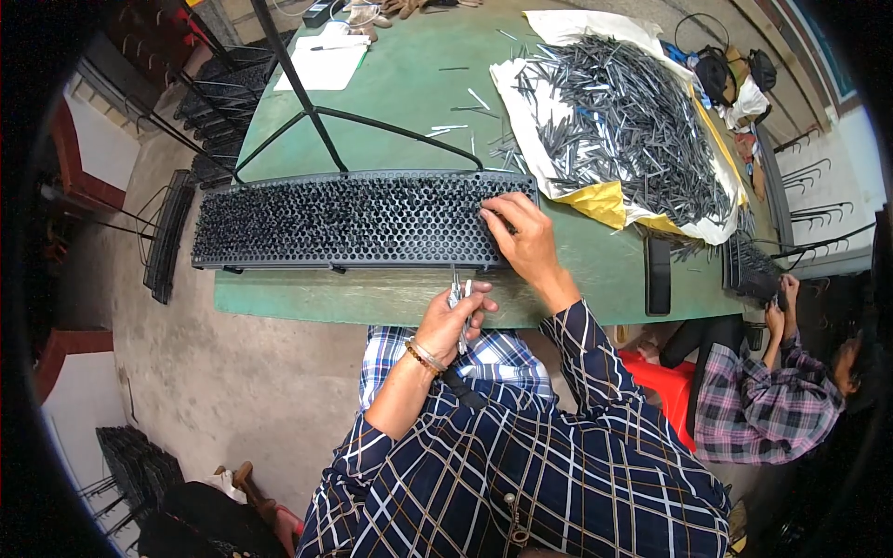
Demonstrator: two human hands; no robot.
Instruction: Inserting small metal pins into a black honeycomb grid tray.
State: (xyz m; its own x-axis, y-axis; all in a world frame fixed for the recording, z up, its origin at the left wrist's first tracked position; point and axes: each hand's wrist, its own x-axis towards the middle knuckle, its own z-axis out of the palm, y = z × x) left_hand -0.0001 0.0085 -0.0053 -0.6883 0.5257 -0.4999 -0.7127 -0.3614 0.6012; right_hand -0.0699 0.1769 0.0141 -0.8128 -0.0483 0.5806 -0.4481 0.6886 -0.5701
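Nearest is a dark checked shirt [521, 465]; just beyond it the left hand [443, 319] grips slim, shiny grey strips [455, 295], which look light, stiff and slightly slippery, best pinched singly near one end. Farther on, along the near side of the green desk [400, 112], the long black tray [372, 221], full of small round holes, seems rigid and best held by its rim; the right hand [523, 240], fingers curled, is at its right end, whether pinching anything I cannot tell.

A green table [400, 93] carries a perforated tray [372, 219], papers [319, 70] — and a sack [595, 203] heaped with strips [642, 130].
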